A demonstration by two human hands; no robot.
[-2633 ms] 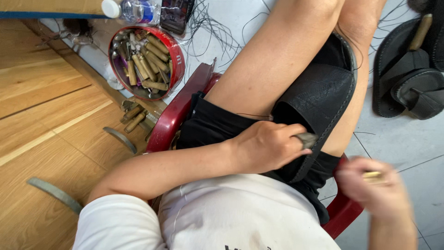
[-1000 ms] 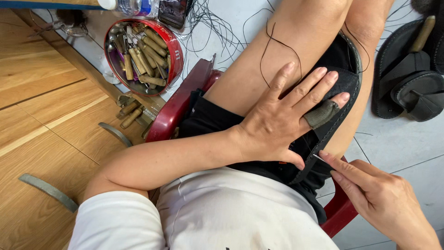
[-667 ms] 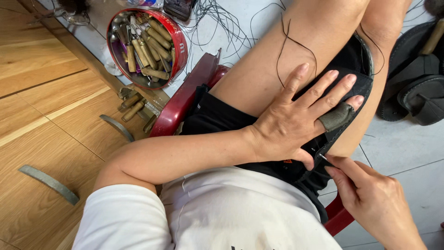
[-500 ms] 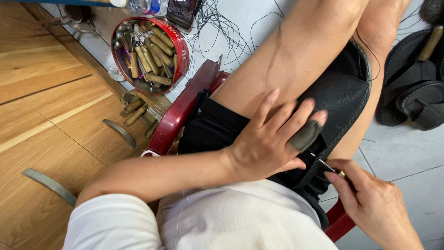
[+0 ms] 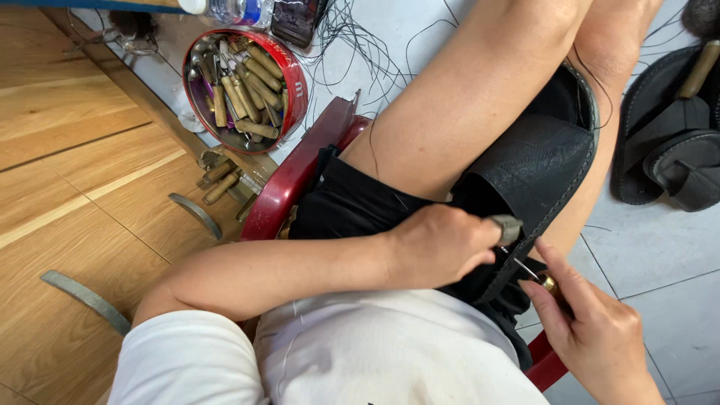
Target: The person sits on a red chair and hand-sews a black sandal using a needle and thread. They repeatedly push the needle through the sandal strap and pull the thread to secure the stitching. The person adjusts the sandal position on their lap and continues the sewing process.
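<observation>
The right hand [image 5: 596, 334], at the lower right of the frame, is closed around a small brass-collared awl with a thin metal needle [image 5: 534, 273], whose tip meets the rim of a black leather shoe sole [image 5: 536, 169]. The grip is pinched near the collar, which would steady the point where it meets the leather. The left hand [image 5: 442, 244], in the centre, is curled shut over the near edge of the sole, a grey guard on one finger [image 5: 508, 227] pressed beside the needle; it appears to brace the leather against the push. The sole lies across the person's lap, wedged between the thighs so that its stitched edge faces both hands.

Under the person is a low red stool [image 5: 296, 176]. At upper left a round red tin full of wooden-handled tools [image 5: 244, 86] stands on the tile floor, within arm's reach, loose black thread [image 5: 360, 34] beside it. A pair of black sandals [image 5: 675, 142] lies at the right edge.
</observation>
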